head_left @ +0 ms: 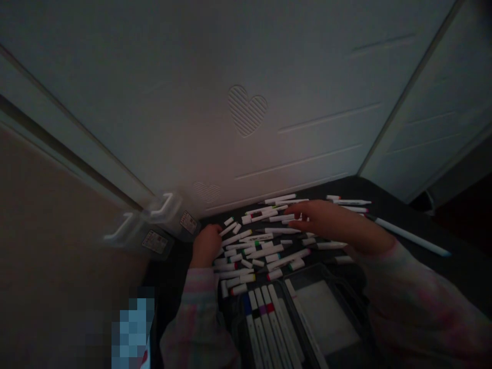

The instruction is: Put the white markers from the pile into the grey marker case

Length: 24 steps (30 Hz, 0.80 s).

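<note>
In the head view, white markers point(265, 251) lie strewn across the dark counter point(355, 189), presumably light, stiff and slick, best pinched mid-barrel. At their nine o'clock the left hand point(207, 243) has curled fingers, its grip unclear; at two o'clock the right hand point(323, 220) is open, fingers parted.

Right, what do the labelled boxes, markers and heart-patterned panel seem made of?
Labelled boxes: probably translucent plastic, given their cloudy walls.
Markers: likely smooth white plastic, from their even barrels.
Heart-patterned panel: matt painted board or plastic, perhaps; its pale surface has grooves.
</note>
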Motion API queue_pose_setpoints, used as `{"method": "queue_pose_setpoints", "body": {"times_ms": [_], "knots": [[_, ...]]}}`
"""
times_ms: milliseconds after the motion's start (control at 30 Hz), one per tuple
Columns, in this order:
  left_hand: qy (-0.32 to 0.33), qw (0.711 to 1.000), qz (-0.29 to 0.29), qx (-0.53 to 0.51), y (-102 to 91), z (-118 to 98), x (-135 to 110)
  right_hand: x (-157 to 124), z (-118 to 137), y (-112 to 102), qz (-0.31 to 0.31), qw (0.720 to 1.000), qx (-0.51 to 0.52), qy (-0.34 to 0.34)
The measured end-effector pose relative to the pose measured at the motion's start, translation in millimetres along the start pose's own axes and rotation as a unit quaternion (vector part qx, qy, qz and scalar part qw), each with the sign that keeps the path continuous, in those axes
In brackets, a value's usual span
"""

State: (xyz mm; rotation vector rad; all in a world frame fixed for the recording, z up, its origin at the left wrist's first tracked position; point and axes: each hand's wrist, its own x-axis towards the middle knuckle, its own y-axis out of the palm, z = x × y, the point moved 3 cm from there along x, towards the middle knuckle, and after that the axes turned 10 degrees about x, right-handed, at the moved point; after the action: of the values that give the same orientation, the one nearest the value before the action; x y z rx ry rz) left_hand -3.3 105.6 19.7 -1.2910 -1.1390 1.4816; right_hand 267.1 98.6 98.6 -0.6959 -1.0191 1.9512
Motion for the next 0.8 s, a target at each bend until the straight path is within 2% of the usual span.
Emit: {"method": "queue_pose_setpoints", "body": {"times_ms": [433, 667, 800], "knots": [[0.005, 0.999, -0.026, -0.018, -1.3, -2, 1, 0, -1, 1, 0.0, 1.0, 0.004, 0.012], [-0.055, 0.996, -0.057, -0.029, -29.4, 33, -13, -3, -2, -1, -0.009, 1.0, 0.007, 0.017], [-0.054, 0.997, -0.037, -0.031, -26.9, 39, -13, -3, 0, 0, -0.006, 1.0, 0.001, 0.012]]}}
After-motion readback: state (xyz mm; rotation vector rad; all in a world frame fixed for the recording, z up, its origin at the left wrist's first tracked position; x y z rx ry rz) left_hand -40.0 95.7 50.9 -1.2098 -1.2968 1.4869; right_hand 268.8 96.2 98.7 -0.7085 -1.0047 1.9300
